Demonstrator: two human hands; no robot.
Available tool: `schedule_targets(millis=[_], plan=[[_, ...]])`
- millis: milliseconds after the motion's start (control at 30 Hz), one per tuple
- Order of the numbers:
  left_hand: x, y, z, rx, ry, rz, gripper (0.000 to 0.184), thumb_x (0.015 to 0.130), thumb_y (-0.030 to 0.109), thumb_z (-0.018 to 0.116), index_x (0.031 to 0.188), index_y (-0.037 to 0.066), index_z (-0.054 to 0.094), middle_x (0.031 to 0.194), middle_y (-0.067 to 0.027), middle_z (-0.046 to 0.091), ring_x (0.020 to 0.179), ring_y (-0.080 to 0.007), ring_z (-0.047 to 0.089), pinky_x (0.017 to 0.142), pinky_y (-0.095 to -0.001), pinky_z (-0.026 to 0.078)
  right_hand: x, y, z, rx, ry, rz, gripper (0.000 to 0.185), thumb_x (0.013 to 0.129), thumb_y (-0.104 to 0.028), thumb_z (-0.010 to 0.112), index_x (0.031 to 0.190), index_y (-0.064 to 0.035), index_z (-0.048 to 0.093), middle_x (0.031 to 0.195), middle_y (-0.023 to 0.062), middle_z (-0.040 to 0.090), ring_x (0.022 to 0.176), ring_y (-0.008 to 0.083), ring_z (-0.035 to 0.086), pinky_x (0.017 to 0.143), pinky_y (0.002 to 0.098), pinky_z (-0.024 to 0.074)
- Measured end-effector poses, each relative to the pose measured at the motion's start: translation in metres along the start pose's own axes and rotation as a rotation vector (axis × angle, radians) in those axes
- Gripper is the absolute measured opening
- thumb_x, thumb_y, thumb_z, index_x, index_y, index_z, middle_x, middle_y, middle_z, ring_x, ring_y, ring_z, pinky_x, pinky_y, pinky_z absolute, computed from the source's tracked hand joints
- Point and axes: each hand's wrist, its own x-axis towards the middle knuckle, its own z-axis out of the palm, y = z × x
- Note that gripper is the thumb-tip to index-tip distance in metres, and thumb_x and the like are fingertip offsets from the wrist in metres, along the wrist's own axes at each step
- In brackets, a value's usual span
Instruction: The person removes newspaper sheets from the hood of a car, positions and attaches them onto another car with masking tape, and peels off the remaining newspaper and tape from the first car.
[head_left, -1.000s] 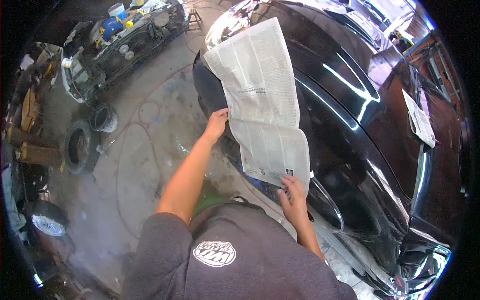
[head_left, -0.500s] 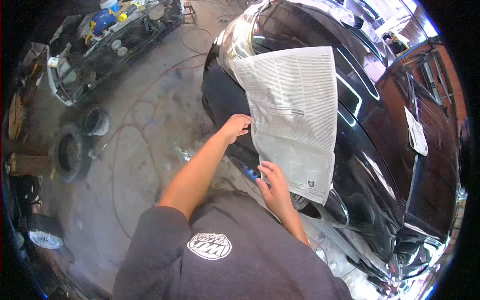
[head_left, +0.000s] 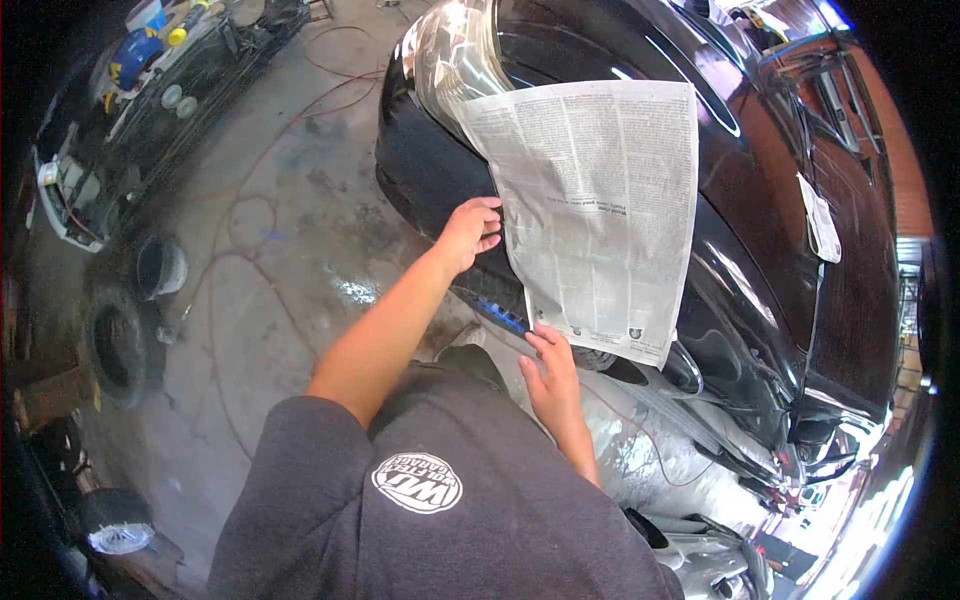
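A sheet of newspaper (head_left: 610, 200) lies over the glossy black fender of a car (head_left: 740, 290), its upper left corner by the headlight (head_left: 450, 55). At the sheet's left edge is my left hand (head_left: 467, 234), its fingers loosely bent and apart, the tips against the edge of the black panel. I see nothing held in it. Lower down, my right hand (head_left: 555, 378) has its fingertips at the sheet's bottom left corner, with thumb and forefinger apart. Just left of those fingertips is a dark strip with blue patches (head_left: 500, 315); I cannot make out what it is.
On the floor to the left lie a tyre (head_left: 120, 350), a bucket-like container (head_left: 162, 268) and a red hose (head_left: 240, 255). A stripped bumper-like part (head_left: 190, 120) with a blue and yellow object on it is farther back. More folded newspaper (head_left: 820, 220) sits on the car at right.
The camera view has shifted. My left hand's fingers have spread a little at the sheet's edge. My right hand stays by the lower left corner, and more of the blue-patched strip shows.
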Motion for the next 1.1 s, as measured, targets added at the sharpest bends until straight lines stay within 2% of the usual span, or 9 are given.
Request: schedule_targets(millis=[200,300,433,567,667,767,867,967,1100], plan=[[-0.016,-0.033,0.008,-0.039,0.002,-0.045,0.044,0.092,0.013,0.057,0.136,0.014,0.060,0.097,0.0029,0.061,0.089,-0.0102,0.058,0.078,-0.0313,0.054,-0.001,0.006,0.006,-0.021,0.017,0.021,0.037,0.093,-0.007,0.069,0.128,-0.0004,0.061,0.138,0.0196,0.055,0.129,0.0374,0.054,0.109,0.0432,0.0429],[-0.017,-0.033,0.005,0.163,-0.027,0.047,0.051,0.092,0.017,0.058,0.143,0.013,0.054,0.098,0.0027,0.061,0.089,-0.0109,0.057,0.077,-0.0308,0.052,0.004,0.003,0.001,-0.004,0.000,0.035,0.037,0.093,-0.008,0.069,0.128,-0.0009,0.061,0.138,0.0205,0.055,0.128,0.0383,0.055,0.108,0.0431,0.0444],[-0.004,-0.054,-0.001,0.215,-0.087,0.177,0.058,0.091,0.020,0.059,0.148,0.011,0.051,0.098,0.0022,0.062,0.087,-0.0109,0.057,0.076,-0.0295,0.050,0.059,-0.017,-0.023,-0.167,0.022,-0.216,0.041,0.092,-0.008,0.070,0.131,-0.0031,0.059,0.138,0.0219,0.055,0.128,0.0407,0.055,0.107,0.0438,0.0453],[-0.023,-0.045,0.005,0.132,-0.058,0.119,0.061,0.090,0.018,0.058,0.149,0.008,0.049,0.089,0.0015,0.062,0.082,-0.0104,0.057,0.072,-0.0281,0.049,0.135,-0.084,-0.052,-0.326,0.072,-0.465,0.041,0.092,-0.007,0.070,0.131,-0.0039,0.059,0.138,0.0214,0.055,0.128,0.0406,0.055,0.107,0.0440,0.0457],[-0.017,-0.045,-0.004,0.102,-0.144,0.065,0.063,0.090,0.016,0.057,0.151,0.008,0.046,0.086,0.0003,0.062,0.079,-0.0108,0.058,0.071,-0.0276,0.048,0.163,-0.127,-0.062,-0.348,0.130,-0.507,0.038,0.093,-0.006,0.070,0.130,-0.0040,0.061,0.139,0.0194,0.056,0.128,0.0382,0.056,0.106,0.0434,0.0459],[-0.018,-0.048,-0.004,0.161,-0.234,0.171,0.066,0.090,0.016,0.058,0.154,0.008,0.043,0.085,-0.0008,0.063,0.077,-0.0119,0.059,0.072,-0.0270,0.047,0.173,-0.133,-0.053,-0.279,0.117,-0.498,0.036,0.093,-0.007,0.069,0.128,-0.0035,0.063,0.139,0.0168,0.056,0.128,0.0340,0.056,0.105,0.0417,0.0466],[-0.029,-0.039,-0.009,0.072,-0.287,0.067,0.069,0.090,0.015,0.058,0.156,0.008,0.040,0.087,-0.0017,0.064,0.080,-0.0131,0.060,0.074,-0.0272,0.047,0.175,-0.128,-0.036,-0.241,0.082,-0.480,0.033,0.095,-0.004,0.065,0.129,-0.0039,0.064,0.141,0.0133,0.057,0.128,0.0243,0.057,0.102,0.0368,0.0491],[-0.028,-0.035,-0.019,0.017,-0.245,0.043,0.072,0.089,0.017,0.061,0.157,0.009,0.038,0.091,-0.0019,0.065,0.085,-0.0135,0.061,0.079,-0.0289,0.048,0.167,-0.117,-0.025,-0.245,0.046,-0.393,0.035,0.095,-0.006,0.067,0.129,-0.0029,0.063,0.139,0.0156,0.056,0.129,0.0303,0.056,0.102,0.0383,0.0481],[-0.019,-0.046,-0.027,-0.028,-0.153,0.088,0.067,0.089,0.019,0.063,0.152,0.012,0.041,0.098,-0.0015,0.066,0.089,-0.0126,0.061,0.082,-0.0302,0.048,0.156,-0.092,-0.027,-0.233,0.043,-0.315,0.034,0.095,-0.006,0.066,0.129,-0.0019,0.063,0.139,0.0162,0.056,0.126,0.0302,0.057,0.100,0.0384,0.0496]])
